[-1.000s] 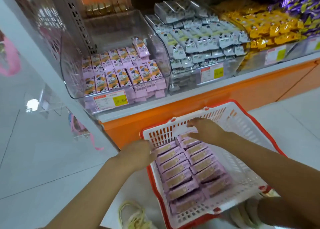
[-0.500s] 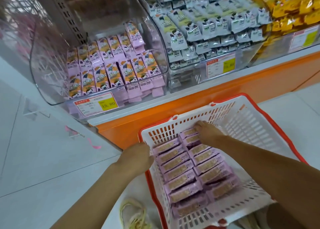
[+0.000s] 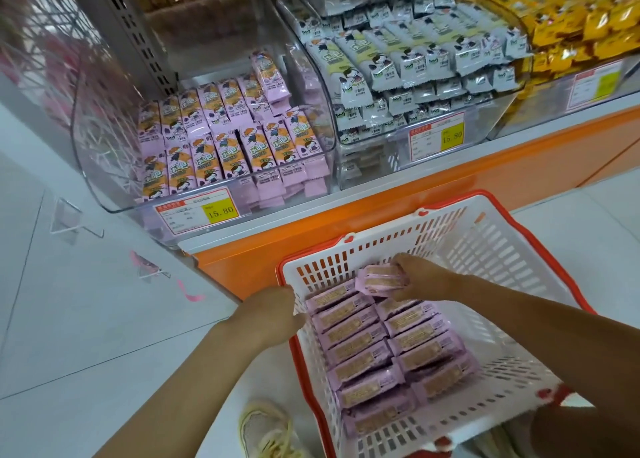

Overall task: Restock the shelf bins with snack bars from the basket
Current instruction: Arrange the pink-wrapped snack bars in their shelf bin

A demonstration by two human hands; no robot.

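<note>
Lower centre, the right hand (image 3: pixel 427 277) pinches pink snack bars (image 3: pixel 379 279) just above the rows (image 3: pixel 374 357) in a white basket (image 3: pixel 491 250). The left hand (image 3: pixel 273 314) grips its left rim; the shelf bin (image 3: pixel 104 167) sits upper left.

Plastics and film, mostly glossy.
We note a white slotted-plastic basket (image 3: pixel 485 250) with a red rim, pink matt-film snack bars (image 3: pixel 353 319), a clear glossy plastic bin (image 3: pixel 104 167), a perforated grey metal upright (image 3: pixel 138 42), a smooth orange shelf base (image 3: pixel 467 177) and shiny pale floor tiles (image 3: pixel 86 336).
</note>
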